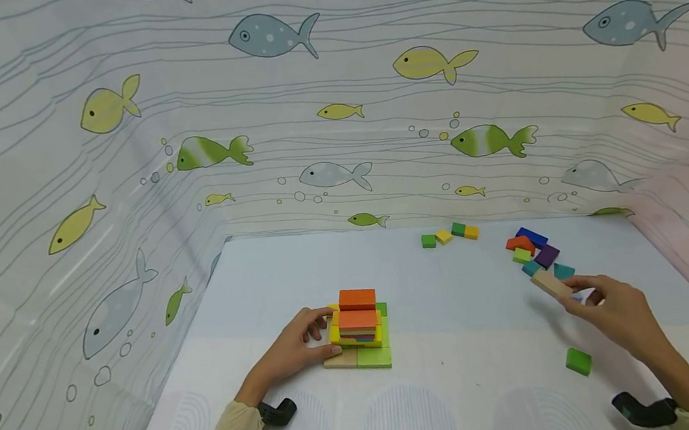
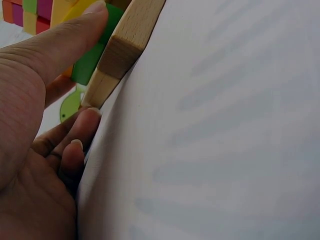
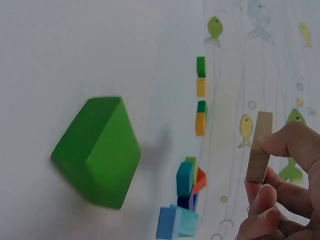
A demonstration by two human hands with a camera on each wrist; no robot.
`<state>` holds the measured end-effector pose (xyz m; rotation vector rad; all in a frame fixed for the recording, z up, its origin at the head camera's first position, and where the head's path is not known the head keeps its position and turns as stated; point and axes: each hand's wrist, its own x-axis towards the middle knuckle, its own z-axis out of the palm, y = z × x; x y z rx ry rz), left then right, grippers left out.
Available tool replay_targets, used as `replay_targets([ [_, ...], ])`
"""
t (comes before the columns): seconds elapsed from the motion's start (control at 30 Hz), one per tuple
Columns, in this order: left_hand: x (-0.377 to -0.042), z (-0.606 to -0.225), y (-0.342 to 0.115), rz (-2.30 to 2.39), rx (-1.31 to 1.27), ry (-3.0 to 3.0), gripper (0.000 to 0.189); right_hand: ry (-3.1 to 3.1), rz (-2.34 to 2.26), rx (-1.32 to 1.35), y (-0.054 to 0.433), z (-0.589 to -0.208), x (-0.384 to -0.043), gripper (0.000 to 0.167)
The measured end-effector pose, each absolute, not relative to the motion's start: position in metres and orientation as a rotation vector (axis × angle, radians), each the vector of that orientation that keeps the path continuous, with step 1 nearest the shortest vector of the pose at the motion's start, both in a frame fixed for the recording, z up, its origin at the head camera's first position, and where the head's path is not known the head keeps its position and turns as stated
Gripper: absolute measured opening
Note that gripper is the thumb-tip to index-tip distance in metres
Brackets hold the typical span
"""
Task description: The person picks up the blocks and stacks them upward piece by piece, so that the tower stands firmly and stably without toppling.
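A layered stack of coloured wooden blocks [image 1: 359, 321] stands left of the table's middle, orange on top, with yellow, green and plain wood lower down. My left hand [image 1: 293, 352] holds the stack from its left side, thumb at the near corner and index finger at the far one. In the left wrist view the thumb lies along a green block [image 2: 92, 65], above plain wood blocks [image 2: 131, 37]. Between thumb and fingers, my right hand [image 1: 620, 315] pinches a plain wooden block [image 1: 550, 284], raised over the table at the right.
A single green block [image 1: 579, 361] lies near the right forearm. Beyond the right hand is a loose cluster with a purple block [image 1: 547, 255], an orange-red block [image 1: 519, 245] and several others. Small green and yellow blocks [image 1: 443, 236] line the back edge, before the fish-print wall [image 1: 386, 132].
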<state>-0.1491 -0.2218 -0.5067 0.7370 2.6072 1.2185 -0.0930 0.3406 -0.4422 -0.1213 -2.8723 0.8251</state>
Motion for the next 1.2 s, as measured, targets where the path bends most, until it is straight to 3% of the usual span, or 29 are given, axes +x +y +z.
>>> replay_targets([
  [0.53,-0.149,-0.506,-0.222,1.206,0.716,2.609,0.072,-2.817,0.929,0.310,0.255,-0.424,-0.115,0.032],
  [1.2,-0.149,-0.501,-0.220,1.199,0.712,2.609,0.071,-2.666,1.140,0.755,0.138,-0.404,-0.121,0.030],
])
